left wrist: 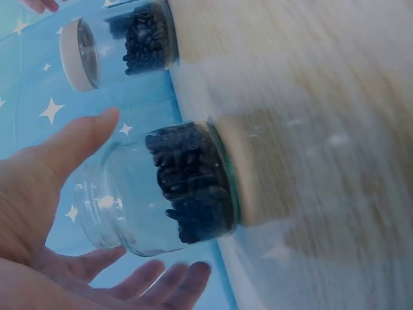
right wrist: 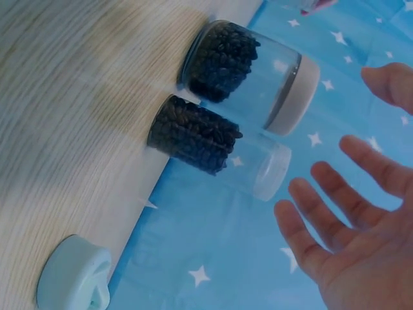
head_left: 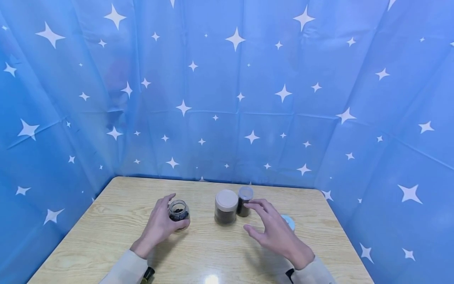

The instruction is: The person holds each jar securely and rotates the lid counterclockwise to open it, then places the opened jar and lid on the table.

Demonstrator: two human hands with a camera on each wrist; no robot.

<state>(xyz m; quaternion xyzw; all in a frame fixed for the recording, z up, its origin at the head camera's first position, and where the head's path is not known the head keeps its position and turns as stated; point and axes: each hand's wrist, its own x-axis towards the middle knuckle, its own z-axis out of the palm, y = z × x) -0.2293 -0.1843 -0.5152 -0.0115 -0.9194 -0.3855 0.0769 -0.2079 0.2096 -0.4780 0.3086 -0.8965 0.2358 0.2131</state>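
Note:
An uncapped glass jar (head_left: pixel 179 213) with dark beans in its lower part stands upright on the table. My left hand (head_left: pixel 161 221) is spread around it, thumb on the near side and fingers on the far side. In the left wrist view the fingers (left wrist: pixel 187 284) are loosely bent beside the glass jar (left wrist: pixel 135 200); whether they touch it I cannot tell. Over the table, my right hand (head_left: pixel 274 230) has its thumb and fingers apart, holding nothing. Nearest to it are a slim clear-lidded jar (right wrist: pixel 193 135) and a wider white-lidded jar (right wrist: pixel 226 61), both partly filled with dark beans.
A pale blue round lid-like object (head_left: pixel 289 221) lies behind the right hand, partly covered by it; a raised grip shows in the right wrist view. The wooden table (head_left: pixel 202 252) ends at a blue star-patterned curtain (head_left: pixel 213 86) behind and at both sides.

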